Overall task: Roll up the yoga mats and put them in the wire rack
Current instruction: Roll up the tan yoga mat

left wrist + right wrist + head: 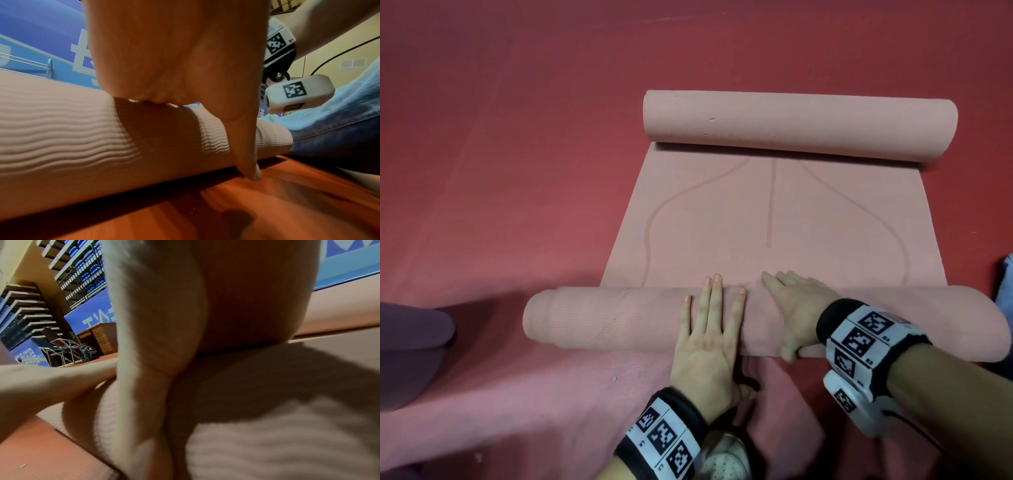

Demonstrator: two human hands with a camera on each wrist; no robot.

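In the head view, a pink yoga mat [774, 219] was seen laid on the red floor [500, 154], rolled at both ends with a flat stretch between. The near roll [619, 322] lay across the bottom of the flat part; the far roll [798, 125] lay well apart from it. The left hand [709, 335] was laid flat on top of the near roll, fingers straight and spread, gripping nothing. The right hand [796, 308] was set just beside it, fingers extended over the roll onto the flat mat and the thumb tucked against the near side. Both palms seemed placed near the middle so that the roll could be pushed evenly forward. A purple rolled mat [410, 353] was partly visible at the left edge. No wire rack could be made out in this view.

In the left wrist view, the palm was seen pressed on the ribbed surface of the roll [61, 134], with the thumb [249, 159] pointed down to the floor at the roll's near edge, probably to keep the wrap tight. Thin metal bars [26, 62] were seen in the background; whether they belonged to the rack could not be told.

In the right wrist view, the picture was blurred; the palm [205, 305] was seen resting on the mat, without a closed grasp. A chair [61, 345] and a wooden desk [100, 337] stood far behind.
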